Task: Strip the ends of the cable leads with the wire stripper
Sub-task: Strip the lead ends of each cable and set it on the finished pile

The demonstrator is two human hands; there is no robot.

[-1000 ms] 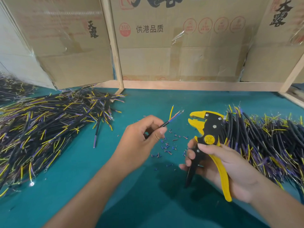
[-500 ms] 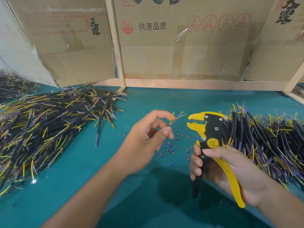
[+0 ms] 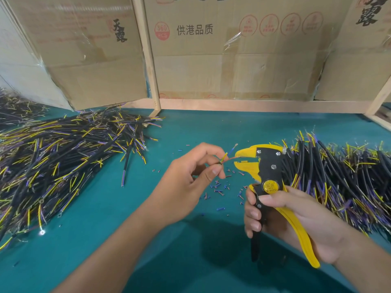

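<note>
My left hand (image 3: 188,180) pinches a short black cable (image 3: 229,159) near its end, between thumb and fingers. Its coloured leads fan out to the right: a blue and a yellow one point up, and a reddish lead runs into the open jaws of the wire stripper (image 3: 268,172). My right hand (image 3: 296,216) grips the stripper by its yellow and black handles, jaws pointing left. Most of the cable's black body is hidden inside my left hand.
A big heap of black cables (image 3: 59,163) lies on the green table (image 3: 160,246) at the left, another heap (image 3: 342,178) at the right behind the stripper. Several small insulation bits (image 3: 220,189) are scattered between my hands. Cardboard boxes (image 3: 232,60) and a wooden frame close off the back.
My left hand has shifted right and spread the leads, and one lead now sits in the stripper's jaws. The stripper stays in my right hand, turned slightly toward the cable.
</note>
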